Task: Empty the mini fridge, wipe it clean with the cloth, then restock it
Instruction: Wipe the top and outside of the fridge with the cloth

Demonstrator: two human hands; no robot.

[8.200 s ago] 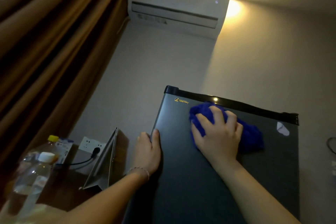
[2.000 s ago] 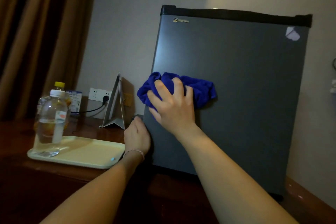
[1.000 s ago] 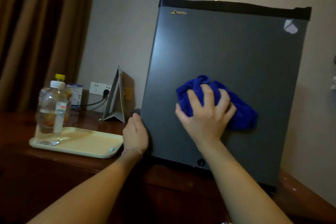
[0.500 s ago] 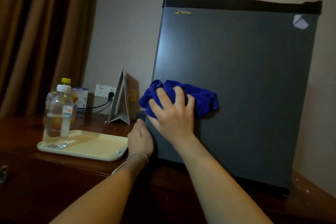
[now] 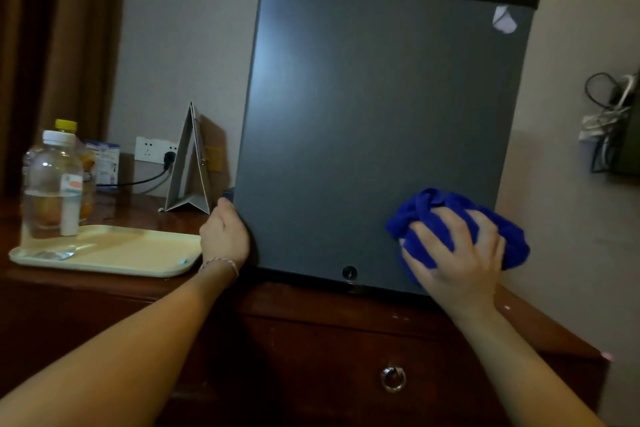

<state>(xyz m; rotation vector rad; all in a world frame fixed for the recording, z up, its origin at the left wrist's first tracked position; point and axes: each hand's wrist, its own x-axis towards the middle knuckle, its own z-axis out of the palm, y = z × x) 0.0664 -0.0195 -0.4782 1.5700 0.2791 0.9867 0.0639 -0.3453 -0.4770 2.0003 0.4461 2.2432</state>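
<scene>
We face the mini fridge, standing upright on the wooden cabinet with its door closed. All places below run from that door.

- Cloth: blue, bunched, pressed flat against the door's lower right corner, just above the bottom edge.
- Right hand: fingers spread and curled over the bunched cloth, gripping it against the door. It is the only hand on the cloth.
- Left hand: at the door's lower left edge, fingers wrapped round the side, apparently steadying the fridge or ready to pull the door.
- Tray with bottles: left of the fridge, well clear of the door.

Our judgement: the unwiped run lies up and leftward across the door; the door's opening edge seems to sit under the left hand.
</scene>
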